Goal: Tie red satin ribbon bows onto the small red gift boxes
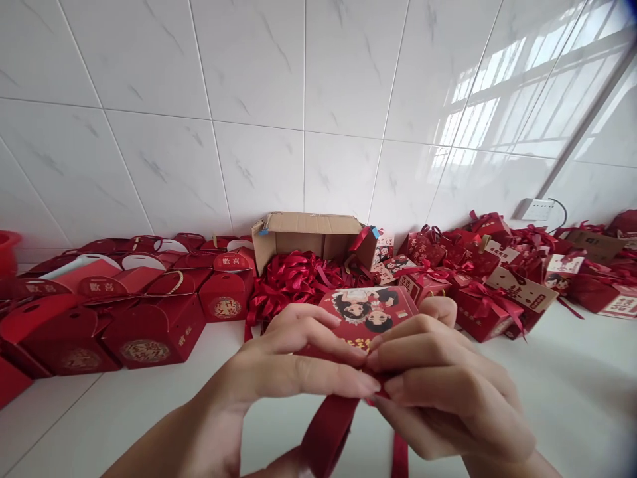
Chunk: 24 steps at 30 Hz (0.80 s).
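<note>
A small red gift box (371, 313) with a cartoon couple printed on it is held up in front of me. My left hand (293, 362) and my right hand (438, 378) meet at its near edge. The fingers of both pinch a dark red ribbon (331, 428) there. The ribbon's two ends hang down below my hands. My right thumb reaches round the box's far right corner.
An open cardboard carton (311, 234) full of red ribbons stands against the tiled wall. Red handled gift boxes (154, 328) crowd the floor on the left. Ribbon-tied boxes (490, 302) pile up on the right. A wall socket (535, 209) sits at far right.
</note>
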Tool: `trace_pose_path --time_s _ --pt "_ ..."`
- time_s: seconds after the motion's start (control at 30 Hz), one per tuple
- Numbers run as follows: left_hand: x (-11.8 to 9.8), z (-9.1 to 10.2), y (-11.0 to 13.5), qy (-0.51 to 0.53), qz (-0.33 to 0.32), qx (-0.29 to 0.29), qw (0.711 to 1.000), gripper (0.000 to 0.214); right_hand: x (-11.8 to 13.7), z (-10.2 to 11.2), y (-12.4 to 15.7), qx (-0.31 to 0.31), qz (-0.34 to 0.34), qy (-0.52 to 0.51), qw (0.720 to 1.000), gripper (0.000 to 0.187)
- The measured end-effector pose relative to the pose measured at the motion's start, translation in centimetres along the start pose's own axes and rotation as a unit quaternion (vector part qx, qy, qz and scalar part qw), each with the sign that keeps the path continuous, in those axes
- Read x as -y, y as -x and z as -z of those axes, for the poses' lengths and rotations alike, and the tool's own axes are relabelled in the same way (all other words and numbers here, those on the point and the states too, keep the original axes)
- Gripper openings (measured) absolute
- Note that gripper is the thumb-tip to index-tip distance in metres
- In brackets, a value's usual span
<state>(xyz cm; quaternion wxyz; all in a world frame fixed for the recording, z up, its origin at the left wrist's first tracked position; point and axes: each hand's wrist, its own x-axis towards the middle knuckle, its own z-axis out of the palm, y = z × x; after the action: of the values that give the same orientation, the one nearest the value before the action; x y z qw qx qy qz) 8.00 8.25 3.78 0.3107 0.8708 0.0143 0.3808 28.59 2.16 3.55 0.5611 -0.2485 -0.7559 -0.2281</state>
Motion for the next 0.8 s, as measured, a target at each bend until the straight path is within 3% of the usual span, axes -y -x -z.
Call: trace_pose_path --time_s 0.17,0.33,0.6,0.7,0.8 --pt "-0.7 -0.2 0.2 0.129 0.078 -0.013 0.988 0.053 -0.2 0.0 0.4 0.009 0.007 0.006 1.0 0.017" --pt "0.1 0.4 0.5 0.129 0.079 0.039 0.988 0.068 -0.7 -0.5 0.4 0.009 0.008 -0.001 1.0 0.021" --pt "2.1 1.2 0.8 0.137 0.096 0.067 0.984 0.056 -1.2 -1.4 0.1 -0.016 0.018 -0.025 0.999 0.023" --pt "2.8 1.1 0.2 0.187 0.135 0.061 0.971 0.044 -1.4 -1.4 0.0 -0.006 -0.033 -0.04 0.999 0.023" --pt "3.0 0.8 -0.6 0.19 0.208 0.042 0.959 0.047 -2.2 -1.0 0.0 0.049 -0.167 -0.07 0.982 0.02"
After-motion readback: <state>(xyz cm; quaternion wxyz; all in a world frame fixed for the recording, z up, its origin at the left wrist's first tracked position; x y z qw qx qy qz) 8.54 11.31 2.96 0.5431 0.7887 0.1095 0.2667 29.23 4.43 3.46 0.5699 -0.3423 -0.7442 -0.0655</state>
